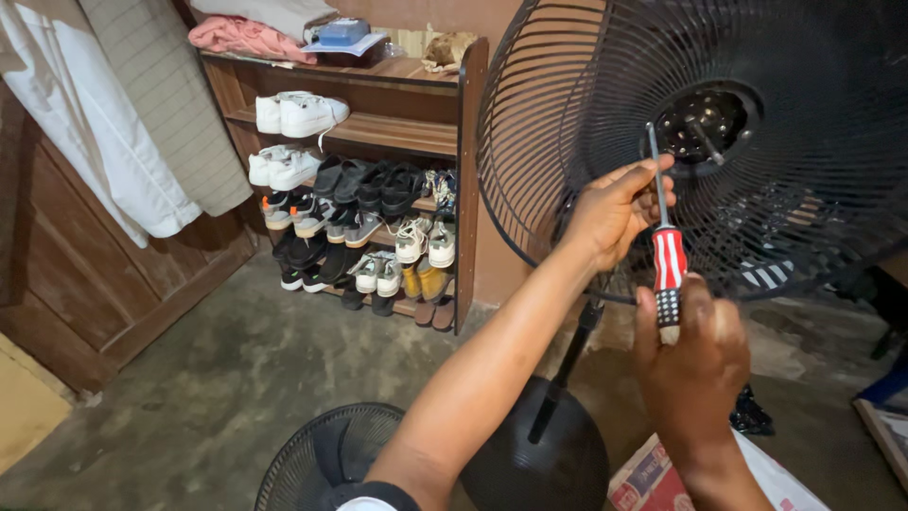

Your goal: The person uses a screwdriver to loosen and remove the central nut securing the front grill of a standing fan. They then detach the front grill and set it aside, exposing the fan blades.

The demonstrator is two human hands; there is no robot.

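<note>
Black fan cage (567,123) on pole stands as landmark, motor hub (705,121) bare at centre. Left of cage: wooden shoe rack (454,142) packed with shoes. Below cage: round fan base (534,454), loose front grille (322,459) on concrete floor (208,378), cardboard box (648,478). Left hand (615,208) grip pinches screwdriver (667,255) shaft before cage. Right hand (690,355) grip clenched on red-white striped handle, tip just beside hub.
</note>
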